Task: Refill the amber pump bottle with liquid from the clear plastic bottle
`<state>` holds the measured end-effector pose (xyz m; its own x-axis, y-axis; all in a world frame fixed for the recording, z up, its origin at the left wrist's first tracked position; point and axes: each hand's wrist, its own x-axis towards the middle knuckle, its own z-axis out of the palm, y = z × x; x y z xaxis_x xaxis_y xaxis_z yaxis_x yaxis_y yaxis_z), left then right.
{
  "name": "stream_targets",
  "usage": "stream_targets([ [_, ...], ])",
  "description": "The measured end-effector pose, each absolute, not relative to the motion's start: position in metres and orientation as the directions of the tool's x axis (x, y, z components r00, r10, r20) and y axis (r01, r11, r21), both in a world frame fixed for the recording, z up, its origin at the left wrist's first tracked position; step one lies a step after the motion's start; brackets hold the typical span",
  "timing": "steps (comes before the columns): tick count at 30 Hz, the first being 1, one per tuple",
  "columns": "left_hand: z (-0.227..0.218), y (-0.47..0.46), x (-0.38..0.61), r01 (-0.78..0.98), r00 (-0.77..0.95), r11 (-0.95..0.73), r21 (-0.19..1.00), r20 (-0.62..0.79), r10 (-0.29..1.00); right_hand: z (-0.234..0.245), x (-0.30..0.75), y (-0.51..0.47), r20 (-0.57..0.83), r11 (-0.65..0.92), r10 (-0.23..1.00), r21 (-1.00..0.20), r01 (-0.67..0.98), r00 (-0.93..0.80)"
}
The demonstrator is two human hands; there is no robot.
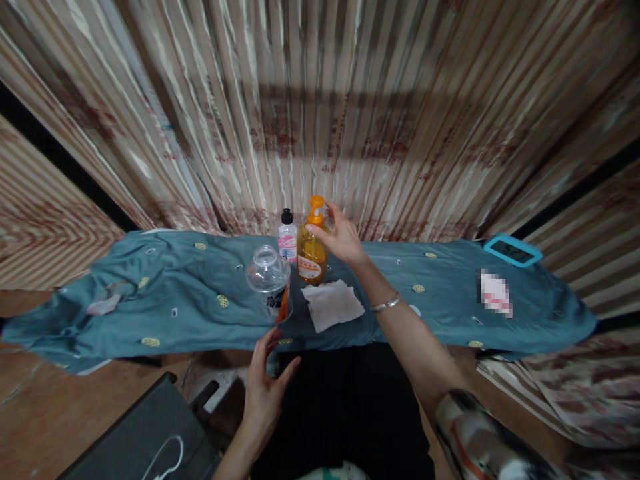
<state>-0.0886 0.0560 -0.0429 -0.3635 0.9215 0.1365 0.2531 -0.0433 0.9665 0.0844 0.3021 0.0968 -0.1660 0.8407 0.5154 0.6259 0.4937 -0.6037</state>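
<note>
My right hand [343, 237] is at an orange pump bottle [311, 257], which stands upright on the cloth. The thumb lies across the bottle's front near the shoulder and the index finger is beside the pump head; the other fingers are mostly hidden. My left hand [267, 380] is in front of the table edge, fingers apart and nothing in them. Just beyond its fingertips stands a clear plastic jar [267, 273] without a lid, with an orange strip at its lower right side. Behind the jar is a small clear bottle [287, 243] with a black cap and pink label.
A white cloth or paper towel [333, 305] lies flat in front of the pump bottle. A blue-framed digital clock [513, 251] and a blurred-out item [495, 293] are on the right of the blue-green tablecloth [195, 300]. A striped curtain [320, 100] hangs close behind. A dark stool [145, 433] is lower left.
</note>
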Motion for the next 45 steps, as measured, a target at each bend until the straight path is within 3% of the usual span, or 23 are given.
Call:
stream_targets([
  [5, -0.036, 0.059, -0.083, 0.253, -0.264, -0.122, 0.96, 0.19, 0.946, 0.102, 0.069, 0.316, 0.46, 0.46, 0.87, -0.631, 0.625, -0.175],
  [19, -0.012, 0.121, -0.034, 0.21, -0.196, -0.264, 0.941, 0.305, 0.932, 0.131, 0.12, 0.243, 0.554, 0.546, 0.809, -0.586, 0.599, -0.196],
  [25, 0.004, 0.172, -0.013, 0.167, -0.184, -0.261, 0.951, 0.291, 0.939, 0.107, 0.126, 0.226, 0.511, 0.51, 0.843, -0.658, 0.554, -0.169],
  [30, 0.025, 0.204, -0.007, 0.152, -0.175, -0.338, 0.929, 0.362, 0.916, 0.1, 0.126, 0.221, 0.496, 0.497, 0.858, -0.733, 0.464, -0.133],
  [34, 0.033, 0.219, -0.002, 0.155, -0.073, -0.332, 0.931, 0.346, 0.935, 0.097, 0.12, 0.222, 0.499, 0.46, 0.866, -0.78, 0.423, -0.023],
  [38, 0.029, 0.222, 0.003, 0.214, -0.089, -0.343, 0.915, 0.368, 0.926, 0.09, 0.117, 0.223, 0.483, 0.419, 0.874, -0.803, 0.424, 0.051],
  [45, 0.026, 0.217, 0.005, 0.192, -0.098, -0.404, 0.894, 0.428, 0.899, 0.084, 0.13, 0.231, 0.424, 0.462, 0.885, -0.847, 0.264, -0.191],
])
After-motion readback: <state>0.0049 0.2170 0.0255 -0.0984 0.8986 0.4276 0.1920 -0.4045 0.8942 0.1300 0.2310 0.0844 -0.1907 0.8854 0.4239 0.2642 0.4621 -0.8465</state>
